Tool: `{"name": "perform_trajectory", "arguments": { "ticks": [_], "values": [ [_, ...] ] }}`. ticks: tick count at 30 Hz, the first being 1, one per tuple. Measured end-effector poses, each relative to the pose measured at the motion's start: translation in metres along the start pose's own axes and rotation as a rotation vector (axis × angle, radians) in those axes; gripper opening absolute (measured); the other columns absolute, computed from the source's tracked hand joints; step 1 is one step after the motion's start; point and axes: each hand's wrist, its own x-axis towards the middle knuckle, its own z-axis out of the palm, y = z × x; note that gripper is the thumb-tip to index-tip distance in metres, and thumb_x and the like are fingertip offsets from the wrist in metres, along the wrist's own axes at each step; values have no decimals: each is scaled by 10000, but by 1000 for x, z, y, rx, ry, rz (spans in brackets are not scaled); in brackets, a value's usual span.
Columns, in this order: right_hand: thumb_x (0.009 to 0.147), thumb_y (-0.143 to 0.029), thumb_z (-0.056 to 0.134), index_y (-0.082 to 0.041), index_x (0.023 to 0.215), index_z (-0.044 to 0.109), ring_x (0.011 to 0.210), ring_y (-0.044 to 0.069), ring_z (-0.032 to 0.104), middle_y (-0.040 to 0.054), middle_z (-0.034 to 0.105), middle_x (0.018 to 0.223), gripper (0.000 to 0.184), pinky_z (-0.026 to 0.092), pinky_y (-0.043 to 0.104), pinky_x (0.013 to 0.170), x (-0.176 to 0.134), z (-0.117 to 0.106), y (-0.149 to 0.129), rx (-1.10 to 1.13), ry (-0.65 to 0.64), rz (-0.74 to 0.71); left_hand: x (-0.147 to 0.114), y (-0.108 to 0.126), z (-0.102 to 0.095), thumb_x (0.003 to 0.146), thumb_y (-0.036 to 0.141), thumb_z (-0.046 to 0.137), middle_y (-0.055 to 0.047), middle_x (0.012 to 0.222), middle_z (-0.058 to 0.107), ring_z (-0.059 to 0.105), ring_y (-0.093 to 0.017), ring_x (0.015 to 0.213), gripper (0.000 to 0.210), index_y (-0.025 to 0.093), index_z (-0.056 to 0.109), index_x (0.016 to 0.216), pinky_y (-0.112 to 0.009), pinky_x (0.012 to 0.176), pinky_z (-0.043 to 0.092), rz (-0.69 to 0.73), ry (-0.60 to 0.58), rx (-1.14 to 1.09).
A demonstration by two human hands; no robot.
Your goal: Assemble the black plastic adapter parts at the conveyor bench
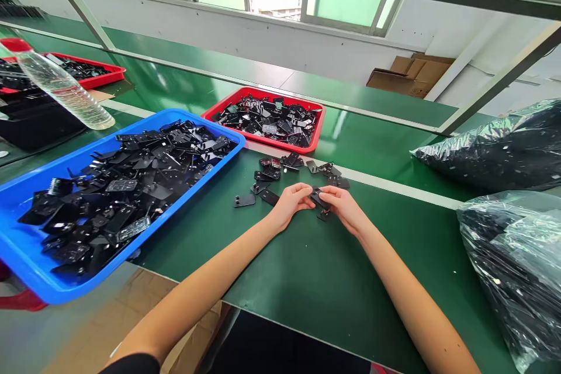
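Between my two hands, just above the green tabletop (302, 269), is a small flat black plastic part (319, 197). My left hand (293, 201) pinches its left side with thumb and fingers. From the other side, my right hand (340, 204) grips the same part. Fingers cover much of it, so its details are hidden. Around my hands lie several loose black parts (244, 201), some flat with small pegs. One more small black part (323, 215) rests right below my right fingertips.
At the left, a blue tray (193, 178) heaped with black parts overhangs the table edge. A red tray (318, 134) of similar parts sits behind. A water bottle (65, 90) leans at far left. Plastic bags (508, 263) of black pieces lie at right. A shelf frame (499, 79) spans above.
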Motion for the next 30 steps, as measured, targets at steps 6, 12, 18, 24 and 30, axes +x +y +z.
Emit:
{"name": "perform_trajectory", "arguments": {
  "ticks": [6, 12, 18, 24, 30],
  "values": [
    [620, -368, 717, -173, 855, 658, 637, 114, 523, -7, 646, 732, 311, 370, 238, 580, 1, 0, 0, -2, 4, 1, 0, 0, 1, 707, 327, 649, 10, 663, 575, 573, -91, 585, 222, 140, 541, 761, -262, 687, 466, -1, -3, 12],
    [614, -364, 727, -172, 857, 668, 638, 112, 533, -2, 662, 748, 315, 375, 234, 578, 1, -4, -3, -5, 3, 0, 2, -2, -1, 710, 339, 664, 2, 665, 592, 587, -99, 609, 241, 134, 569, 794, -290, 735, 471, -11, -37, -10],
    [619, -365, 733, -172, 862, 686, 672, 113, 544, 6, 670, 779, 314, 397, 233, 600, 0, -8, -9, -1, -4, -5, 4, -5, -1, 696, 327, 689, 0, 624, 595, 586, -105, 629, 242, 123, 600, 792, -312, 772, 472, 17, -12, -13],
    [651, -393, 716, -166, 844, 681, 673, 111, 560, 16, 659, 781, 299, 456, 233, 611, 1, -13, -12, -6, -30, 3, 5, -9, 2, 674, 294, 708, 7, 664, 603, 584, -94, 651, 221, 120, 605, 763, -316, 814, 466, 71, 29, -72],
    [681, -401, 697, -153, 823, 667, 580, 102, 547, 26, 624, 714, 287, 487, 229, 511, 0, -17, -13, -68, -41, 37, 6, -10, -1, 679, 273, 712, -2, 696, 624, 600, -97, 680, 204, 119, 604, 759, -313, 829, 467, 69, 19, -126]
  ]
}}
